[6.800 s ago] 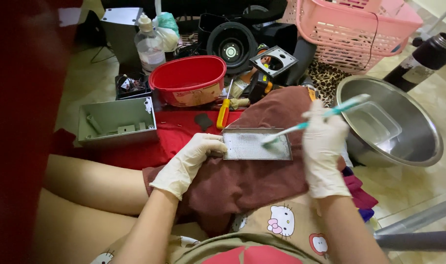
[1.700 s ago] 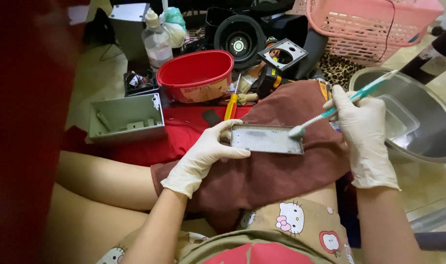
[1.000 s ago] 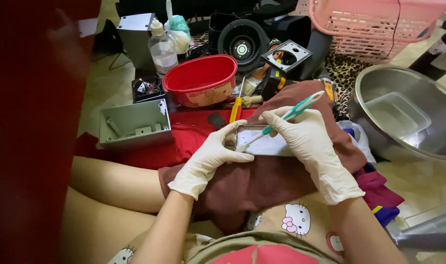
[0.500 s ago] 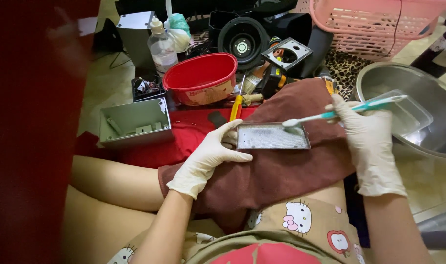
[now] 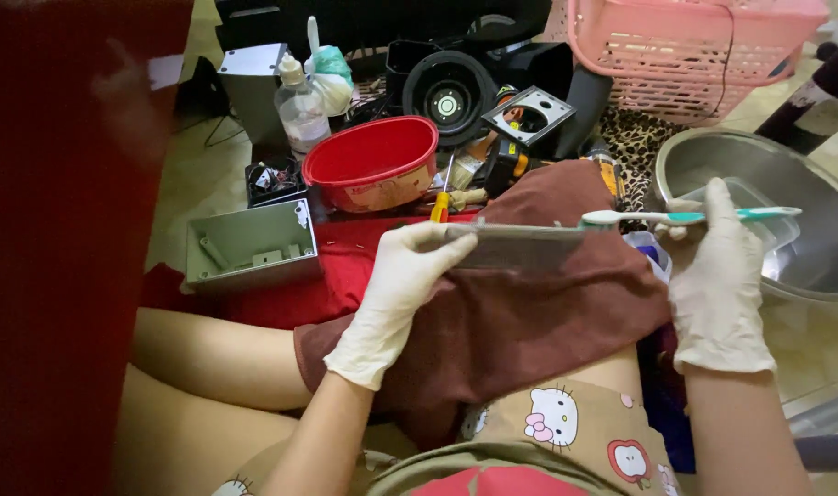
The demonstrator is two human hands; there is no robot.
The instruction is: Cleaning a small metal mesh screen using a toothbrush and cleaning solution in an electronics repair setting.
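- your left hand [image 5: 396, 294], gloved, clenches its grip on the near-left end of a flat grey metal plate [image 5: 520, 246], tilting it almost edge-on over the brown cloth [image 5: 529, 321] on your lap.
- your right hand [image 5: 720, 276], also gloved, grasps a white-and-teal toothbrush [image 5: 690, 217] by the handle; the bristle head sits right at the plate's far-right edge, touching it or just above, hard to tell which.
- progress, as a judgement: the plate is mid-scrub. its face is turned too far away to show how clean it is, so you cannot read how much brushing is left.
- a steel bowl [image 5: 713, 161] lies just beside your right hand, with a clear plastic tub inside; the plate is not in it.
- a grey metal housing [image 5: 249, 246] rests open on the red cloth [image 5: 345, 266] to your left, apart from the plate, so the pieces are not yet put together.
- beyond the plate stand a red bowl [image 5: 373, 163], a clear bottle [image 5: 301, 108], a yellow-handled screwdriver [image 5: 442, 197] and a pink basket [image 5: 694, 50].
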